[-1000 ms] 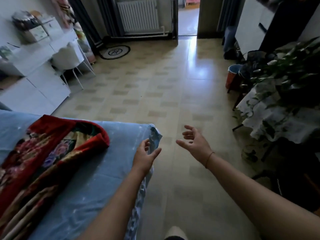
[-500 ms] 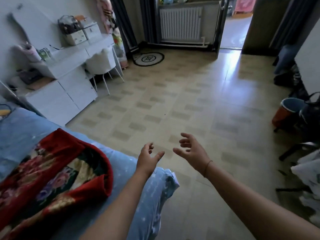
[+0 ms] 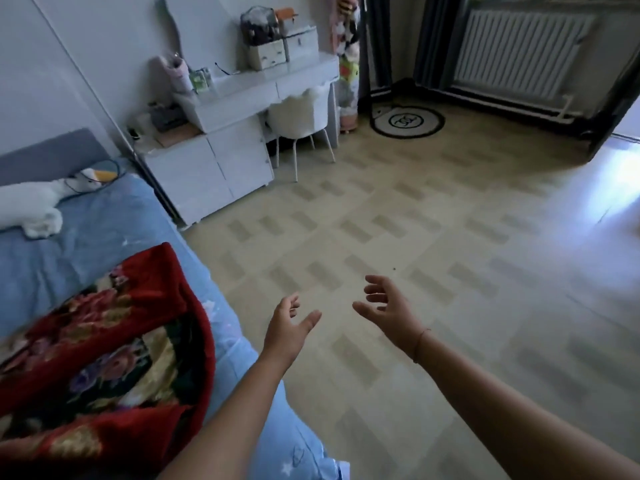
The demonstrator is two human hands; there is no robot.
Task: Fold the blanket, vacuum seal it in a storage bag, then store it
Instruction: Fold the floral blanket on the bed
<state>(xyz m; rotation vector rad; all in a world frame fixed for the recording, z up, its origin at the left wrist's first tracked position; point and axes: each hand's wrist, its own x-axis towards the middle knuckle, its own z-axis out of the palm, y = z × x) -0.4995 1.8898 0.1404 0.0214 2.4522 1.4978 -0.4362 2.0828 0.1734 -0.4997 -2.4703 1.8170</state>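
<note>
A red blanket (image 3: 104, 344) with a flower pattern lies loosely bunched on the bed's blue sheet (image 3: 104, 223) at the lower left. My left hand (image 3: 287, 327) hovers open over the floor just right of the bed's edge, holding nothing. My right hand (image 3: 391, 311) is a little further right, also open with fingers spread and empty. Both hands are clear of the blanket. No storage bag is in view.
A white goose plush (image 3: 31, 202) lies near the grey headboard. A white dresser (image 3: 207, 168) and desk with a white chair (image 3: 299, 116) stand along the left wall. A round mat (image 3: 407, 121) and a radiator (image 3: 516, 51) are at the back. Tiled floor (image 3: 433, 237) spreads to the right.
The view has swung left, from the plants and doorway to the dresser and headboard. My left hand has let go of the sheet's corner and both hands now hang open over the floor.
</note>
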